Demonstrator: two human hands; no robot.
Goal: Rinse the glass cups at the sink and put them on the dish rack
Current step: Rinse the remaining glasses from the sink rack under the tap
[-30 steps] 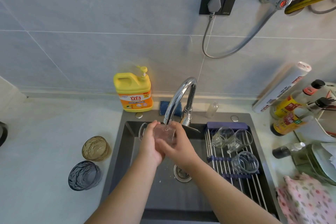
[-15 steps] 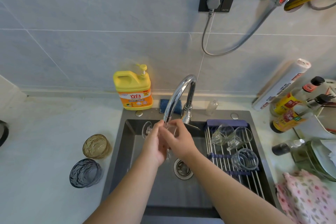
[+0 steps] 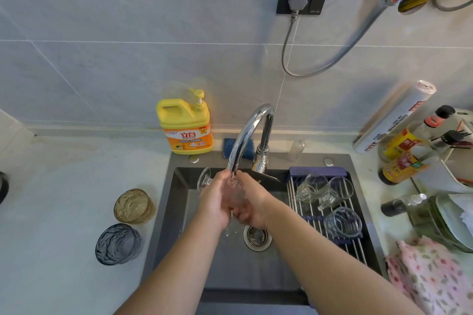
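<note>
Over the dark sink (image 3: 179, 212) both hands hold one clear glass cup (image 3: 233, 190) right under the spout of the chrome faucet (image 3: 249, 133), and water runs onto it. My left hand (image 3: 213, 202) curls round its left side and my right hand (image 3: 252, 202) wraps its right side and bottom. Three clear glass cups lie on the roll-up dish rack (image 3: 307, 227) across the sink's right half: two at the back (image 3: 311, 186) (image 3: 337, 190) and one nearer (image 3: 344, 221). An amber glass cup (image 3: 133, 206) and a dark blue glass cup (image 3: 117, 243) stand on the counter left of the sink.
A yellow dish-soap bottle (image 3: 185, 126) and a blue sponge (image 3: 227, 147) sit behind the sink. A clear suction piece (image 3: 204, 178) sticks to the sink's back wall. Sauce bottles (image 3: 404, 158), a plate rack (image 3: 450, 217) and a floral cloth (image 3: 435, 279) crowd the right counter. The drain (image 3: 256, 236) lies below my hands.
Both hands kept the cup under the running water, turning and shifting it slightly; my right hand slid lower round the cup's base. The cups on the rack and counter stayed put.
</note>
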